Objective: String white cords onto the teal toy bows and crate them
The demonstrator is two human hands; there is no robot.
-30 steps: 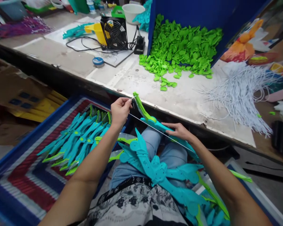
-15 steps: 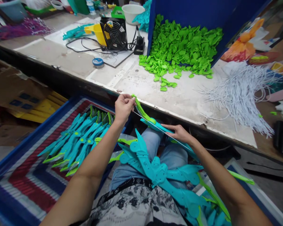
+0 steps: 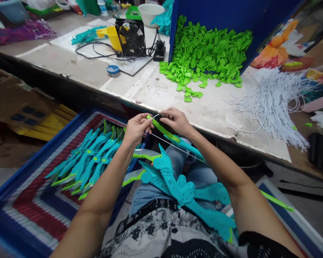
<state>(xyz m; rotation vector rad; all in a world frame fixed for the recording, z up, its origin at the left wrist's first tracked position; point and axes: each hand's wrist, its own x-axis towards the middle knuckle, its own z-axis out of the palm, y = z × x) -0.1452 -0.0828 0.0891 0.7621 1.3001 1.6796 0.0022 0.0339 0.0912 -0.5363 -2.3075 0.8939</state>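
Note:
My left hand (image 3: pixel 136 129) pinches the green tip of a teal-and-green toy bow (image 3: pixel 165 130). The white cord (image 3: pixel 170 143) runs from that tip along the bow toward my right forearm. Beside the tip, my right hand (image 3: pixel 177 122) has its fingertips together on a short loose end of the cord. The bow's far end is hidden behind my right arm. Across my lap lie more teal bow pieces (image 3: pixel 185 191) with green limbs.
To the left, a blue-edged crate (image 3: pixel 32 157) holds a row of finished-looking bows (image 3: pixel 88 152). On the bench are a heap of green plastic parts (image 3: pixel 210 46) in a blue bin, a bundle of white cords (image 3: pixel 277 104), a black fan (image 3: pixel 130 37) and a blue tape roll (image 3: pixel 113 70).
My right hand has moved from the bow's middle up and left to its green tip. A loose cord end now shows there. My left hand has shifted slightly down and left.

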